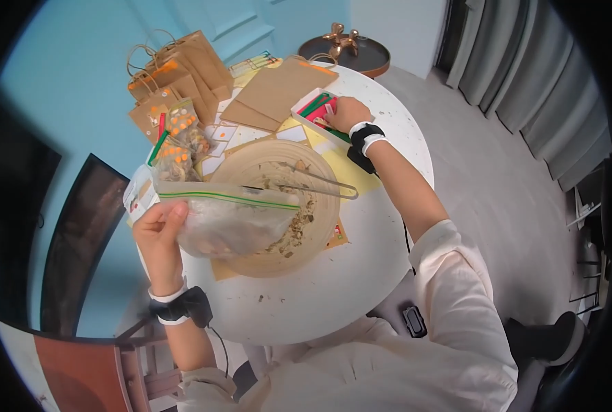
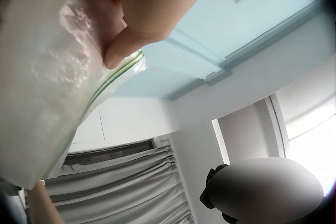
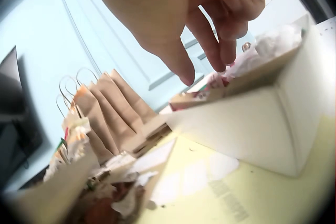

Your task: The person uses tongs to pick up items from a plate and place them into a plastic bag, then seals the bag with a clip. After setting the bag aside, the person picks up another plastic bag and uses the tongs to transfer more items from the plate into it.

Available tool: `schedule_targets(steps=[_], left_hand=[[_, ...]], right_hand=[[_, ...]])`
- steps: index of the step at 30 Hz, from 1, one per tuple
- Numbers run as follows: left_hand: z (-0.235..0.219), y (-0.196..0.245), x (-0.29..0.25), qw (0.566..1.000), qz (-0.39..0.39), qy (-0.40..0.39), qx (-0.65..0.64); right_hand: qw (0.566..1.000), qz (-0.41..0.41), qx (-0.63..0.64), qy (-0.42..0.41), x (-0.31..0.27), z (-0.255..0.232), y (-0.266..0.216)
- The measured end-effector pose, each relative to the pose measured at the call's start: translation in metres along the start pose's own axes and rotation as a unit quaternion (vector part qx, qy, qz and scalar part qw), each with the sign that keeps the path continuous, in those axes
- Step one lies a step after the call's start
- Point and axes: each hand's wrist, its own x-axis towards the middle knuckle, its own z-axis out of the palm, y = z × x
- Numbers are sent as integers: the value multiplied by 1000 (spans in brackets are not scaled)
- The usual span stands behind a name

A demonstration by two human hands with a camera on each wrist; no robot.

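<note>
My left hand point(image 1: 160, 233) pinches a clear zip bag point(image 1: 234, 216) by its upper left edge, thumb in front; the green-striped seal runs across the bag's top. The bag hangs over the left part of a round wooden tray point(image 1: 251, 268) scattered with dried bits. In the left wrist view the thumb presses on the cloudy plastic point(image 2: 58, 71). My right hand point(image 1: 348, 113) is at a white box point(image 1: 299, 112) holding red and green items. In the right wrist view its fingers point(image 3: 210, 50) reach down at the box's point(image 3: 247, 129) opening, with nothing visibly gripped.
Clear tongs point(image 1: 319, 182) lie across the tray. Filled bags with orange dots point(image 1: 182, 127) stand at the left, before upright brown paper bags point(image 1: 196, 58). Flat brown bags point(image 1: 278, 89) lie at the back of the round white table point(image 1: 381, 233).
</note>
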Motion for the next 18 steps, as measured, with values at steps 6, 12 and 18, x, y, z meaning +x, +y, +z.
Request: schedule_targets(steps=[6, 12, 18], left_hand=[[0, 4, 0, 1000, 3, -15, 12], [22, 1, 9, 995, 91, 34, -1], [12, 0, 10, 980, 163, 10, 112]], right_hand=[[996, 55, 61, 18, 4, 1, -4], [851, -110, 514, 5, -59, -61, -43], [828, -230, 512, -6, -164, -79, -121]])
